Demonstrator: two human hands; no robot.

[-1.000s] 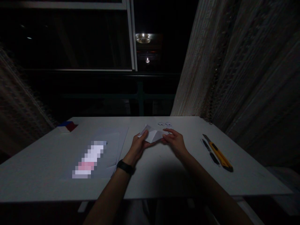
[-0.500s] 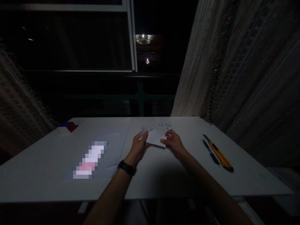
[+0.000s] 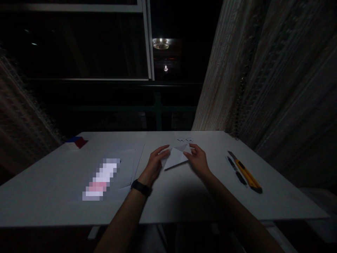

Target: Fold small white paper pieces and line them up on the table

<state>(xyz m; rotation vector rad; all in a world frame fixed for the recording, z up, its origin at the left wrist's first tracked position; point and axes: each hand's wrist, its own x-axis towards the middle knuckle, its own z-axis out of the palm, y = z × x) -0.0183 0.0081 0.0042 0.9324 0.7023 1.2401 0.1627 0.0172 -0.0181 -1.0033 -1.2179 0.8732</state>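
Your left forearm (image 3: 122,218): one, bare, slanting from the near side toward the far right. Your left hand (image 3: 153,164): one, index finger and thumb extended rightward, closed in a light pinch. Your right forearm (image 3: 233,202): one, bare, slanting toward the far left. Your right hand (image 3: 199,160): one, fingers curled, thumb pointing left, pinching. Your two hands: apart, roughly level, fingertips turned inward.

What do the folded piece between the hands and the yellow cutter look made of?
Folded piece: seemingly matte white paper, judging by crisp creases and thin edges.
Yellow cutter: handle probably smooth plastic, solidly coloured; blade likely metal, thin, dull grey.
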